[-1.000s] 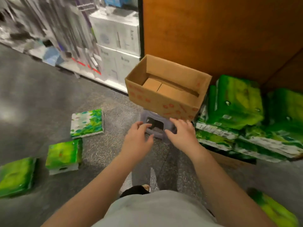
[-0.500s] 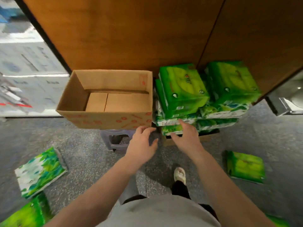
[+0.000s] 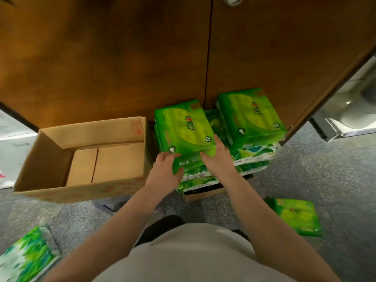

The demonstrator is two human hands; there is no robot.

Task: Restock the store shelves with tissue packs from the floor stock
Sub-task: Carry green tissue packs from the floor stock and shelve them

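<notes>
Against the wooden cabinet, a green tissue pack tops the left stack on the floor. Both hands hold its near edge: the left hand with fingers curled around the near-left corner, the right hand with fingers wrapped over the near-right corner. An open cardboard box stands just left. Another pack lies on the floor to the right.

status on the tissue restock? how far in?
Done: cardboard box is empty; no shelf is in view to confirm stocking. In hand: left hand and right hand grasp the top green pack. Left: second stack, loose green pack, patterned pack on the floor.
</notes>
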